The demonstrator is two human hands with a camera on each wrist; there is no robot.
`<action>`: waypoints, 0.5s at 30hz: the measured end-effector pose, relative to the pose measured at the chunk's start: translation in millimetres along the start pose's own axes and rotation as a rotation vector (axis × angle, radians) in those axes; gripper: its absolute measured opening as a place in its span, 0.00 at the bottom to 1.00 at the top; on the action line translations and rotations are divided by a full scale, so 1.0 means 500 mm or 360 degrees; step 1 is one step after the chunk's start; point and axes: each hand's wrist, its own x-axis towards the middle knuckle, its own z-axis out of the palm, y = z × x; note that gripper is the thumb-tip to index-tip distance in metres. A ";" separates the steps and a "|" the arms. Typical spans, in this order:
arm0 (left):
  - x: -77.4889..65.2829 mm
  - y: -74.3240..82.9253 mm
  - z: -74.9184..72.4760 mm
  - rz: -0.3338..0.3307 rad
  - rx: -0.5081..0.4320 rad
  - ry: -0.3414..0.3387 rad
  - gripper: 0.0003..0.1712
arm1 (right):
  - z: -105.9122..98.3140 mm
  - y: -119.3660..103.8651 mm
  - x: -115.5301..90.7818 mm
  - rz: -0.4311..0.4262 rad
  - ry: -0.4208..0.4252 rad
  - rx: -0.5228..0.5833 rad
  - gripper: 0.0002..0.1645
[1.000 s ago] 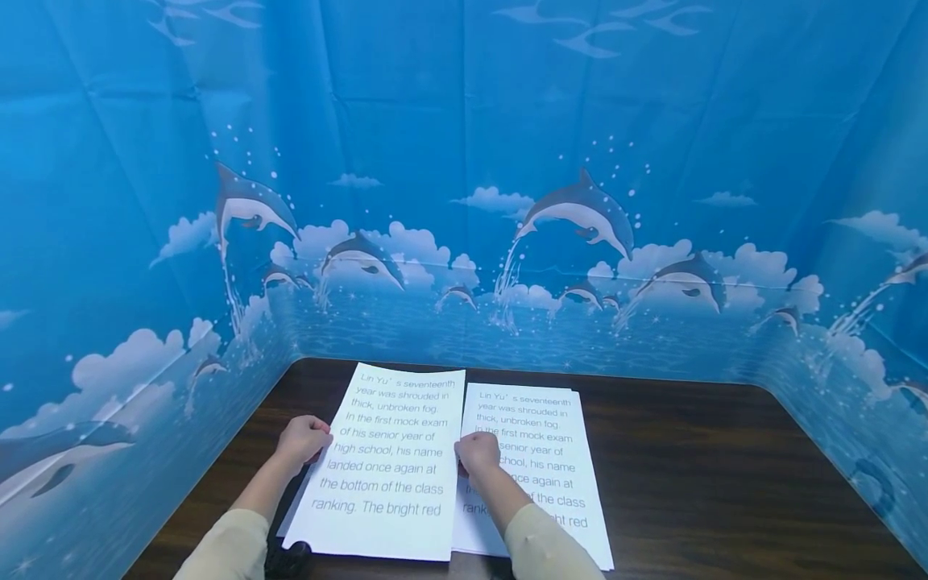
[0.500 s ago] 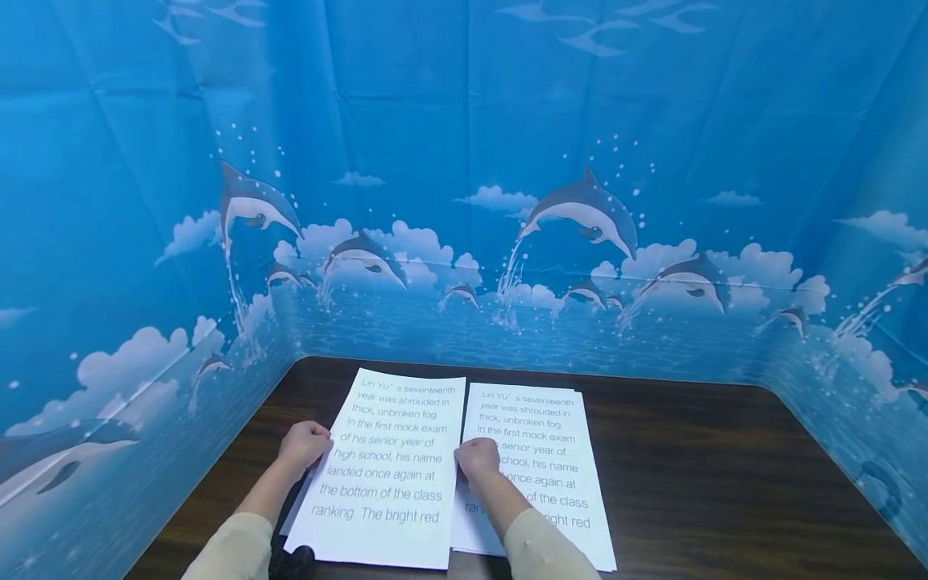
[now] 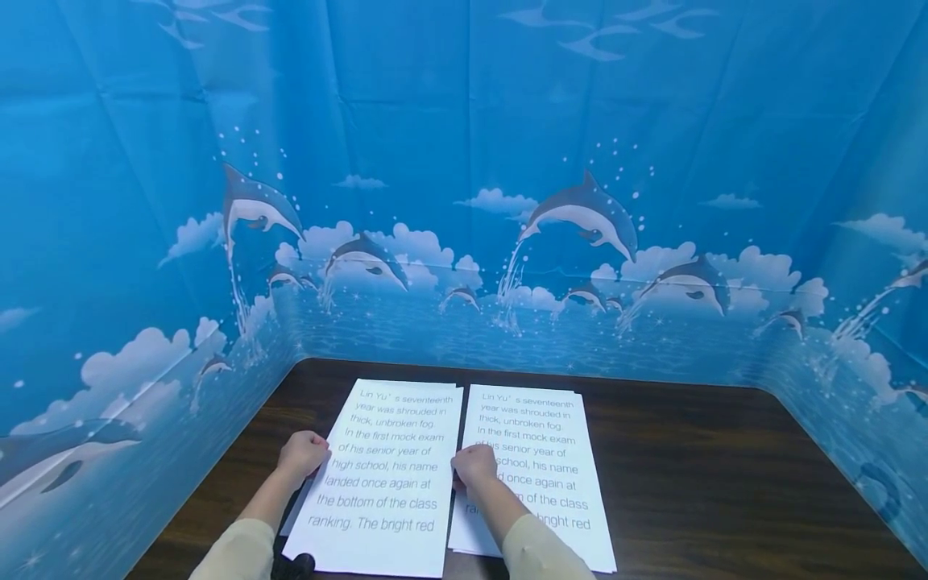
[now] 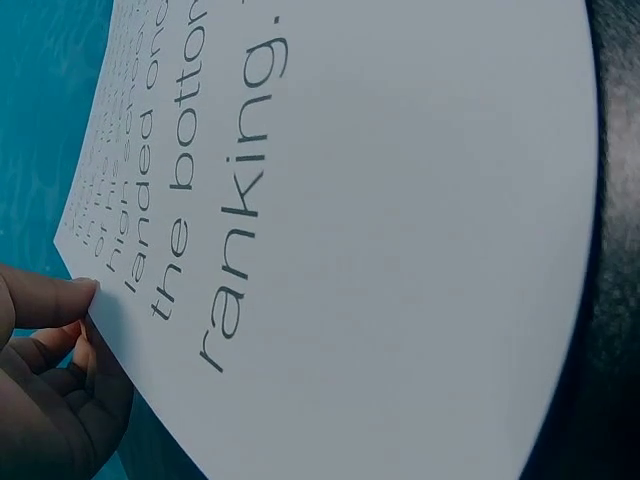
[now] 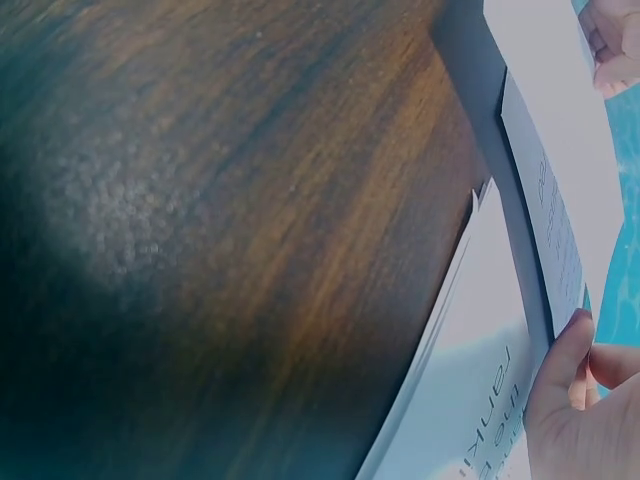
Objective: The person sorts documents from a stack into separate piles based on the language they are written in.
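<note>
A printed sheet of paper [image 3: 377,467] is stretched between both hands, raised over another sheet whose printed face [image 5: 550,210] shows beneath it in the right wrist view. My left hand [image 3: 302,455] pinches its left edge between thumb and fingers, as the left wrist view confirms with the thumb [image 4: 60,302] at the paper's border. On the opposite edge, my right hand [image 3: 474,465] pinches the sheet, thumb [image 5: 568,350] on the near side. The right forearm crosses a second paper stack [image 3: 558,451] with the same text, covering part of it.
A dark wood-grain table [image 3: 710,483] extends to the right of the papers. Near the lower left corner of the held sheet lies a black object [image 3: 293,565], partly hidden. A blue curtain [image 3: 464,161] printed with dolphins encloses the back and sides.
The held sheet has come down and closer to me, with both hands moving slightly the same way. A corner of paper behind it now shows at its top right.
</note>
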 end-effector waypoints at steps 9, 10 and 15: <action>0.006 -0.004 0.003 0.0000 0.0078 0.0053 0.07 | 0.001 -0.004 -0.003 0.0046 -0.0060 0.0058 0.04; 0.006 -0.004 0.002 0.0003 0.0094 0.0063 0.06 | 0.000 -0.004 -0.003 0.0046 -0.0066 0.0072 0.04; 0.011 -0.001 -0.003 0.0030 0.0172 0.0107 0.06 | 0.000 -0.005 -0.007 0.0036 -0.0119 0.0130 0.05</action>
